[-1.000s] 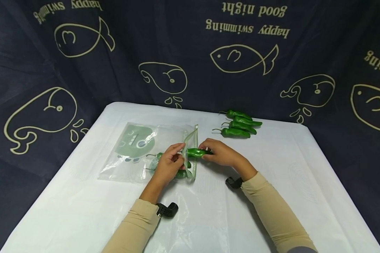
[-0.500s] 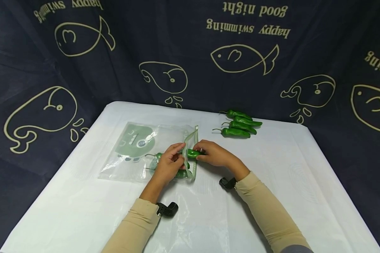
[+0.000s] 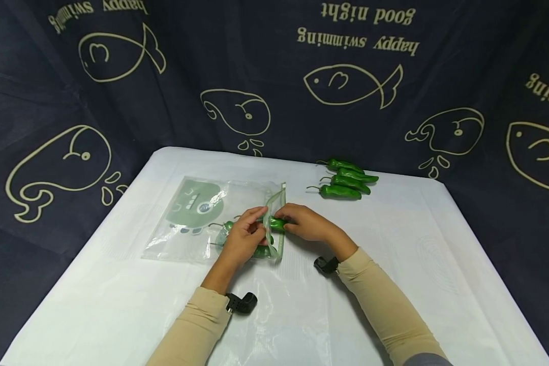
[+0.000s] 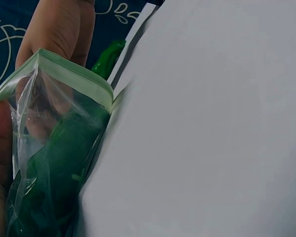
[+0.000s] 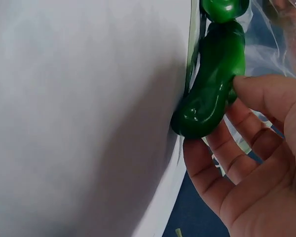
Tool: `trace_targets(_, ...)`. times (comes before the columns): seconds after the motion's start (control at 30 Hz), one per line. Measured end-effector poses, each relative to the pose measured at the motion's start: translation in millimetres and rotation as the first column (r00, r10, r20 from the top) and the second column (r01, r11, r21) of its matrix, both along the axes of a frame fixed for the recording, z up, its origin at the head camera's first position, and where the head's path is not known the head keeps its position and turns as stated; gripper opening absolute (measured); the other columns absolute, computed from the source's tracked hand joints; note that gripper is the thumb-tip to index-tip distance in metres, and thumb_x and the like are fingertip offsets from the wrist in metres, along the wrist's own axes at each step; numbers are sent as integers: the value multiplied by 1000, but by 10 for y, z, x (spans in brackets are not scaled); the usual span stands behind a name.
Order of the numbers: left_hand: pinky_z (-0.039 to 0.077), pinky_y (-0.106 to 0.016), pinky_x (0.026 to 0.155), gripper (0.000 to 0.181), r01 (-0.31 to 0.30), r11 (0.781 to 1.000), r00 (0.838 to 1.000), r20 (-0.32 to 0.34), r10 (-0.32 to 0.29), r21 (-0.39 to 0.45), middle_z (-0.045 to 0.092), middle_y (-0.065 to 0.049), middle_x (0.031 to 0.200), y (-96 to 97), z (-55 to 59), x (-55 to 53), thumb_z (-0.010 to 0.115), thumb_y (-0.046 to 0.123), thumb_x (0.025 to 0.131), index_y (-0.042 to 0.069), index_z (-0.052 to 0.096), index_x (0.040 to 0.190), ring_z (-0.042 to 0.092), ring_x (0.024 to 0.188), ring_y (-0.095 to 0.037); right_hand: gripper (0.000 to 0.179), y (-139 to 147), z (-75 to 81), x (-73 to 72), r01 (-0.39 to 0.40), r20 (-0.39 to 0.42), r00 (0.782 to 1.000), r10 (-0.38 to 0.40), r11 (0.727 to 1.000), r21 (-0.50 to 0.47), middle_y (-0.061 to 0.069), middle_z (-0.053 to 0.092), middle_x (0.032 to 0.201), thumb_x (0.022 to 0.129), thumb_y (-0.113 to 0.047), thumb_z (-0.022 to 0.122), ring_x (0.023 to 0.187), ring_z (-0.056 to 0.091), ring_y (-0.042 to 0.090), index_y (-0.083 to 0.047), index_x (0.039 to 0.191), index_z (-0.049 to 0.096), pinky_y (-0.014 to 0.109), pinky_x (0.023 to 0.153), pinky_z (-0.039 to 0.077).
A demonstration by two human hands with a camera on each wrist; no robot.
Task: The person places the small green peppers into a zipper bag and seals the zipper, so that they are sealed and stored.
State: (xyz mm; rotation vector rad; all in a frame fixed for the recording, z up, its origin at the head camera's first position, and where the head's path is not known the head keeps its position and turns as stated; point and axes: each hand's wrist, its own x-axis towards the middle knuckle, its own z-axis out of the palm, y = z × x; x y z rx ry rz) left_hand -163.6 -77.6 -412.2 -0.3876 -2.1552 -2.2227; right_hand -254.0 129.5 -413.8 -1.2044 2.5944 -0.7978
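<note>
A clear zip bag point(image 3: 244, 192) with a green-edged mouth and a printed green cartoon lies flat, mouth toward the right. My left hand point(image 3: 243, 238) holds the upper layer at the mouth, raising it into a gap; in the left wrist view a finger point(image 4: 0, 143) presses along the bag's side. Green peppers point(image 4: 52, 173) show through the plastic. At the mouth, my right hand point(image 3: 307, 223) grips a green pepper point(image 5: 212, 89) near its blunt tip between thumb and fingers. The stem end of this pepper is inside the bag.
Several green peppers point(image 3: 340, 192) lie side by side at the back right of the white-covered table point(image 3: 384, 229). A dark cloth point(image 3: 274, 61) with fish drawings hangs behind the table. Black wrist cameras point(image 3: 242, 304) sit on both forearms.
My right hand has moved left, sliding the pepper farther into the bag mouth. The left hand stays in place on the bag, and the peppers at the back have not moved.
</note>
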Motion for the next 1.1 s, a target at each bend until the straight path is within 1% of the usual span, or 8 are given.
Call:
trace_targets(0.17,60,-25,65,51,1,1000,1000,-9,-1,1,45,-16,143,6,6,1,49,-14,92,-6,49,142,57,90,-21,32,8,2,3,19,5,1000,-19,1000,8,5,62,122,95,-3,61,110,58,20,-6,127,64,38,94,50)
trace_targets(0.4,60,-25,65,52,-2,1000,1000,-8,2,4,45,-17,143,21,4,10,49,-14,91,-6,48,142,57,90,-22,34,87,19,17,52,45,998,-52,999,6,8,61,123,95,-7,63,112,58,23,-5,129,62,40,92,52)
trace_targets(0.57,60,-25,65,52,-7,1000,1000,-7,7,16,46,-16,142,22,-3,10,49,-15,91,-7,49,142,57,90,-22,32,133,18,14,62,46,997,-62,998,-3,6,62,121,95,-6,63,110,58,23,-5,126,64,39,88,52)
trace_targets(0.67,60,-25,65,52,-6,1000,1000,-6,6,18,46,-16,142,19,-7,6,49,-15,90,-6,49,142,57,90,-21,29,139,12,3,45,36,998,-44,999,-20,7,64,119,94,-4,62,107,59,24,-6,122,65,40,87,51)
trace_targets(0.87,60,-25,65,52,-3,1000,1000,-5,3,10,46,-16,143,9,-5,3,49,-15,91,-6,49,142,57,91,-22,27,125,6,-17,-9,17,1000,10,999,-38,5,64,119,93,-1,60,109,60,24,-8,118,68,43,92,51)
trace_targets(1.1,60,-25,66,52,-4,1000,1000,-1,4,3,46,-15,143,4,-5,0,50,-13,91,-5,49,142,57,93,-22,25,107,3,-43,-42,-55,998,41,999,-16,2,63,118,93,-2,62,114,56,21,-10,115,69,41,98,48)
